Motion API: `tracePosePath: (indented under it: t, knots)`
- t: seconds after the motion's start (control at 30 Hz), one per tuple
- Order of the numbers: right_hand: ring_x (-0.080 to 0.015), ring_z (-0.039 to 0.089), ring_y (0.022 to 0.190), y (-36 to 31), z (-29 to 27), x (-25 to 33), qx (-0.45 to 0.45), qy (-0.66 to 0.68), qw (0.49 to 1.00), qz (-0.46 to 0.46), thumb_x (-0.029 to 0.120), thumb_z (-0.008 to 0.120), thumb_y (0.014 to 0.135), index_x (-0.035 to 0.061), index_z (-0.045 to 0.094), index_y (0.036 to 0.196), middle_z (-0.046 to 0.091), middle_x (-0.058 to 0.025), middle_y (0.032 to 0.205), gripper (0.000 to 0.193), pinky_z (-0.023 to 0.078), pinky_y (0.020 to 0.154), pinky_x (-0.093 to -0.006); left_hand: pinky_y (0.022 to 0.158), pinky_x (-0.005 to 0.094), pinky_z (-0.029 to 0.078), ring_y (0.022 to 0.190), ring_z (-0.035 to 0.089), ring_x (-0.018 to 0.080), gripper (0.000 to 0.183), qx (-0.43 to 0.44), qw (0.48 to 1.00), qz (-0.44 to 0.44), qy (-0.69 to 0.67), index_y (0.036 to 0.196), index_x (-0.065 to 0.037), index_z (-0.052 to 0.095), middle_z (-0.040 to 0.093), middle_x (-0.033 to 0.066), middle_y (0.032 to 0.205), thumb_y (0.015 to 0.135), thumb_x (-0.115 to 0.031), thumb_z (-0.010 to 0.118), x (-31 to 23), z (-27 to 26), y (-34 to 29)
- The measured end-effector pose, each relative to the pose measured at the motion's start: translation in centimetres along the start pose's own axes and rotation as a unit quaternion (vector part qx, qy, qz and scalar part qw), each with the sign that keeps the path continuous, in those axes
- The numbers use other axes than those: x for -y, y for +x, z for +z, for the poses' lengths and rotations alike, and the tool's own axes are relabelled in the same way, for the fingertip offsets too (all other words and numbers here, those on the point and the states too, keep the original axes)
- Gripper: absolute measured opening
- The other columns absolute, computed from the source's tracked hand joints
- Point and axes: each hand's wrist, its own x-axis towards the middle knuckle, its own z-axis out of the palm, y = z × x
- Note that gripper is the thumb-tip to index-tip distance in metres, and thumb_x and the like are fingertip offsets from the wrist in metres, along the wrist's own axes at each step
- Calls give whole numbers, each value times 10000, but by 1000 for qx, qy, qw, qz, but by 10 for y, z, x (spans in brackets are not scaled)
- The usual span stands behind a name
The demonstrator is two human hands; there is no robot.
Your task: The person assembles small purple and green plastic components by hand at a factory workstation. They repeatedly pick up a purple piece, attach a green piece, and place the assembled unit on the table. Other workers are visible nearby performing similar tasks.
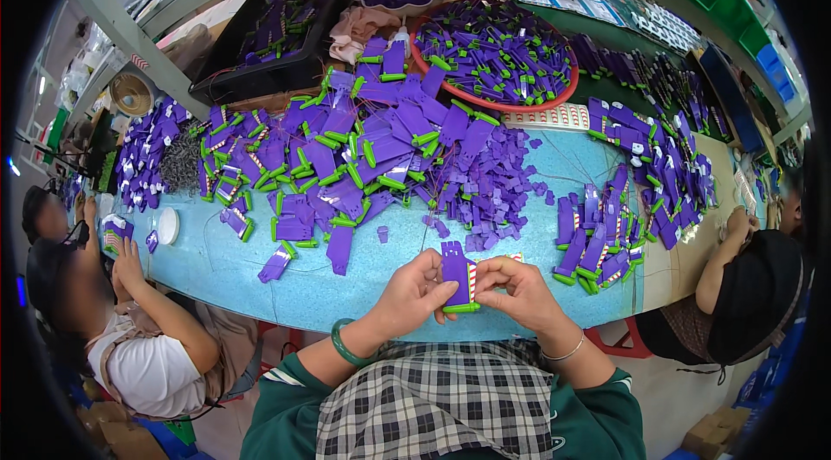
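Note:
My left hand [414,294] grips a flat purple plastic part [454,265] between thumb and fingers, upright just past the table's near edge. The part has a finger-like top, a green bar [461,308] along its bottom and a red-and-white striped strip [472,281] down its right side. My right hand [521,291] is closed in a pinch at that striped side, thumb and forefinger together; the fingertips partly hide the contact. Just beyond my hands lies a heap of small purple pieces [485,187]. Left of it spreads a pile of larger purple parts with green bars [346,161].
Striped purple parts [597,231] lie in a pile at right. Behind stand a red-rimmed basket [564,96] of purple-green parts and a black tray [225,79]. A white lid [169,225] lies at left. Co-workers sit at left [156,356] and right [736,287]. Thin wires cross the blue tabletop [381,300].

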Motion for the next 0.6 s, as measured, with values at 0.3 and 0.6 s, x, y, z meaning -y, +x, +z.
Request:
tracePosePath:
  t: [0.3,0.6]
  knots:
    - [-82,618,756,3,12,-13,-3,33,998,52,36,741,766,16,577,1046,657,-31,859,325,509,642,-214,486,244,546,600,641,149,149,3,997,-76,-1,987,-16,445,597,89,821,928,-100,553,8,14,2]
    - [-124,602,877,0,-12,-13,-232,127,958,-110,-53,539,847,10,500,1162,594,-51,980,324,530,725,-265,522,352,483,630,616,225,127,-87,787,251,558,946,-45,612,537,103,810,819,-58,602,6,-19,48]
